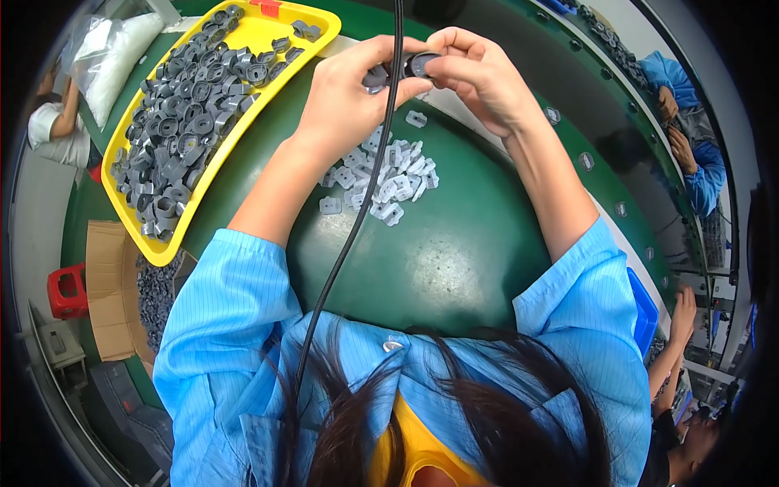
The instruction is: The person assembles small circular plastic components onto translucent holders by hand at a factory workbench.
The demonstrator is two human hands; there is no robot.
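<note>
My left hand (349, 93) and my right hand (479, 73) meet above the far side of the green table (454, 252). Together they pinch a small dark grey plastic part (406, 66), the left hand's fingers on its left end and the right hand's fingers on its right end. Just below the hands lies a loose pile of small pale grey plastic pieces (385, 178). A black cable (357, 211) hangs down across the view, passing in front of my left hand.
A yellow tray (268, 109) with several dark grey parts sits at the left. A cardboard box (114, 292) and a red stool (66, 290) stand on the floor at the left. Other people in blue sleeves (702, 174) work at the right. A blue bin (645, 312) sits by my right elbow.
</note>
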